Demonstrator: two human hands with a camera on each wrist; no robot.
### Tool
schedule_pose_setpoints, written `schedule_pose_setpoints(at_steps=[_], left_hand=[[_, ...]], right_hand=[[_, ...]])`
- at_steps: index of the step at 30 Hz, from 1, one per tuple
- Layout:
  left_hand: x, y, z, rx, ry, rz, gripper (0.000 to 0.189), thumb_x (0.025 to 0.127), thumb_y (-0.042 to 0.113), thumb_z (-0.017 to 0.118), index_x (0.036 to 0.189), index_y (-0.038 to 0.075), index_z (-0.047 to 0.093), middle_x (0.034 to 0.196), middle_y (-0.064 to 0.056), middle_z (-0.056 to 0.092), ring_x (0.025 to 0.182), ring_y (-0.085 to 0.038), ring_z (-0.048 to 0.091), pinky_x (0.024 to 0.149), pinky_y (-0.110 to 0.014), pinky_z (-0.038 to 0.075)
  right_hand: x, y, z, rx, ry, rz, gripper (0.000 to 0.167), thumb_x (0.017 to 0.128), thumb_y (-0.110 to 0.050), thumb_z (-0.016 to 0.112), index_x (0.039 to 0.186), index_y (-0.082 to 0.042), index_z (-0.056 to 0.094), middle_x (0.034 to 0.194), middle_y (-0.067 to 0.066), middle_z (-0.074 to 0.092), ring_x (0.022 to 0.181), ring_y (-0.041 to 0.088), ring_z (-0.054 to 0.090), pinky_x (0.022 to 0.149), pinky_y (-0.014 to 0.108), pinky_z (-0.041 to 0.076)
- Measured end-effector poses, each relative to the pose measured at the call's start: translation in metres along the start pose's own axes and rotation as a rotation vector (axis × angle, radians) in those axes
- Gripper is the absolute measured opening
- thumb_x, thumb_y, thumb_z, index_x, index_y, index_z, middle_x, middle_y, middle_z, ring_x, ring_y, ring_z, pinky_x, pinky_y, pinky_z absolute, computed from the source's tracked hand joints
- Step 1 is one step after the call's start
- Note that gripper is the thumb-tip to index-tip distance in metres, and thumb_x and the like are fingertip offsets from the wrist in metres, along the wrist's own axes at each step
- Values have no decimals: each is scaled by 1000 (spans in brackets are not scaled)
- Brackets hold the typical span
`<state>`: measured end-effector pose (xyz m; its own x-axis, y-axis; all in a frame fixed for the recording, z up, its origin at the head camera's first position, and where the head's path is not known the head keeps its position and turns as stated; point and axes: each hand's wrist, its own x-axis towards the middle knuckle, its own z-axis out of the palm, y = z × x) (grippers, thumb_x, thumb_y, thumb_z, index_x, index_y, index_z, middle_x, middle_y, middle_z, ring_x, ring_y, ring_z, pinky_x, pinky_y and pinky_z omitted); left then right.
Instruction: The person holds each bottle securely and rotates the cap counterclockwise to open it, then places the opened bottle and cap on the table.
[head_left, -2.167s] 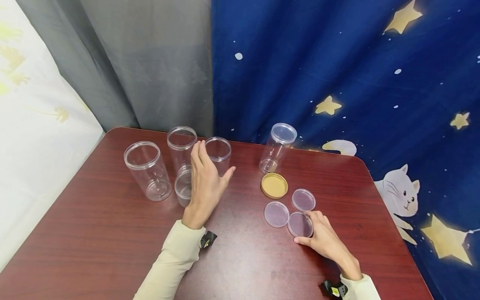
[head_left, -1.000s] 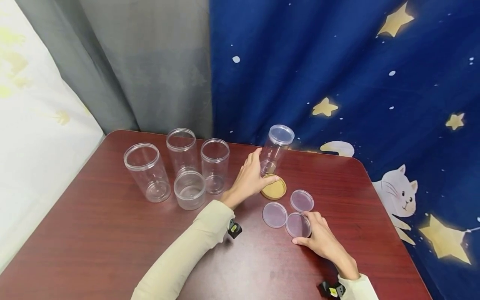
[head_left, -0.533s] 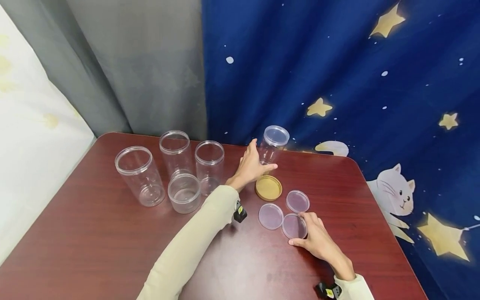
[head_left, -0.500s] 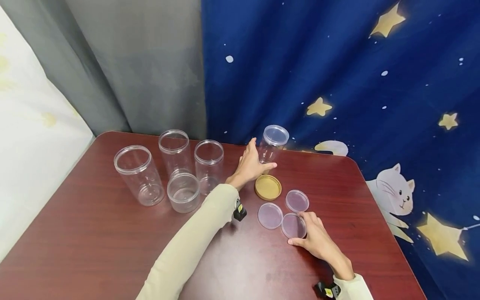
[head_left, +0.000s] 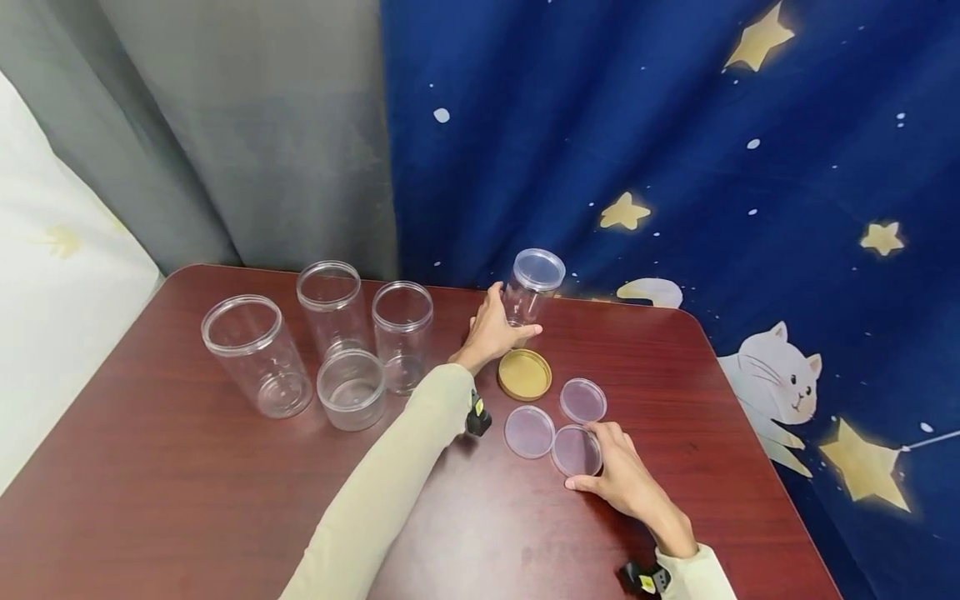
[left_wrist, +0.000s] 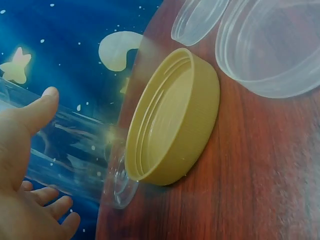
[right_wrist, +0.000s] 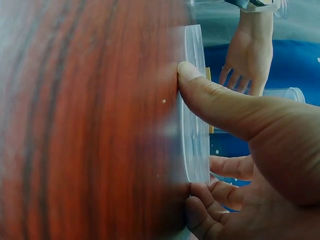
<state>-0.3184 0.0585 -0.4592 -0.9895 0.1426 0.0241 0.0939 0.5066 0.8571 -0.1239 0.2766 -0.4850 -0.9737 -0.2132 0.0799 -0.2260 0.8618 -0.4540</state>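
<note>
My left hand curves round the side of a tall clear jar with a clear lid on top, standing at the back of the table. In the left wrist view the thumb lies along one side of this jar and the other fingers along the opposite side. My right hand holds a clear round lid by its edges, flat at the tabletop. Close by lie two more clear lids, the left one and the far one. A gold lid rests inside-up before the lidded jar.
Three tall open clear jars, the left one, the back one and the right one, stand on the left. A short open jar is in front of them. Curtains hang behind the brown table.
My left hand has gone from the open jars, rightward past the gold lid, to the lidded jar. The right hand keeps its place at the clear lid. The head view has turned slightly right.
</note>
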Motion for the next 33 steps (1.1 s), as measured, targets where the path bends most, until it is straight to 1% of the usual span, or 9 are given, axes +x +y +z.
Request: schedule_pose_setpoints(at_steps=[4, 9, 15, 18, 22, 25, 29, 33], left_hand=[[3, 1, 2, -4, 10, 18, 102, 78, 39, 83, 154, 9, 21, 152, -15, 42, 138, -32, 42, 112, -57, 29], [4, 0, 2, -11, 17, 43, 92, 80, 36, 83, 150, 9, 29, 147, -12, 47, 137, -27, 44, 112, -56, 31], [3, -1, 3, -34, 29, 52, 90, 80, 35, 83, 149, 10, 32, 146, -11, 48, 134, -28, 47, 111, -48, 38], [3, -1, 4, -50, 43, 63, 89, 79, 33, 84, 149, 10, 33, 144, -12, 49, 132, -29, 48, 111, -45, 39], [1, -2, 1, -59, 72, 62, 89, 80, 35, 83, 149, 9, 32, 142, -13, 49, 131, -29, 49, 111, -45, 38], [-1, 0, -2, -41, 87, 70, 90, 81, 38, 81, 150, 8, 31, 145, -14, 47, 133, -29, 47, 113, -48, 35], [-6, 3, -8, -14, 91, 95, 91, 81, 38, 80, 151, 7, 30, 149, -16, 44, 137, -30, 44, 114, -52, 31], [-12, 8, -14, -9, 98, 109, 89, 82, 38, 80, 149, 8, 30, 147, -15, 45, 132, -34, 48, 112, -50, 36]], right_hand=[[-1, 1, 0, -3, 9, -6, 77, 61, -25, 95, 121, 3, 56, 111, 15, 56, 102, 31, 52, 87, 46, 44], [0, 0, 0, -2, 8, -3, 78, 60, -26, 95, 121, 2, 56, 111, 14, 56, 102, 31, 52, 86, 46, 44], [0, 0, -1, -4, 5, 3, 79, 60, -27, 95, 122, 2, 56, 112, 15, 56, 102, 31, 52, 86, 46, 44], [-1, 0, -1, -3, 3, 7, 79, 60, -26, 95, 122, 3, 56, 112, 15, 56, 102, 31, 51, 87, 46, 44], [-1, -1, -1, 2, -5, 16, 79, 61, -27, 95, 123, 3, 55, 113, 15, 56, 104, 32, 51, 88, 47, 45], [0, -2, 0, 8, -8, 23, 79, 61, -27, 95, 123, 3, 55, 114, 15, 55, 105, 32, 51, 89, 47, 45], [-1, -2, 1, 7, -2, 20, 79, 61, -27, 95, 123, 3, 55, 114, 15, 56, 105, 32, 51, 88, 46, 45], [-1, -1, 0, 1, 2, 14, 80, 61, -27, 95, 123, 3, 55, 114, 16, 56, 105, 32, 52, 88, 47, 45]])
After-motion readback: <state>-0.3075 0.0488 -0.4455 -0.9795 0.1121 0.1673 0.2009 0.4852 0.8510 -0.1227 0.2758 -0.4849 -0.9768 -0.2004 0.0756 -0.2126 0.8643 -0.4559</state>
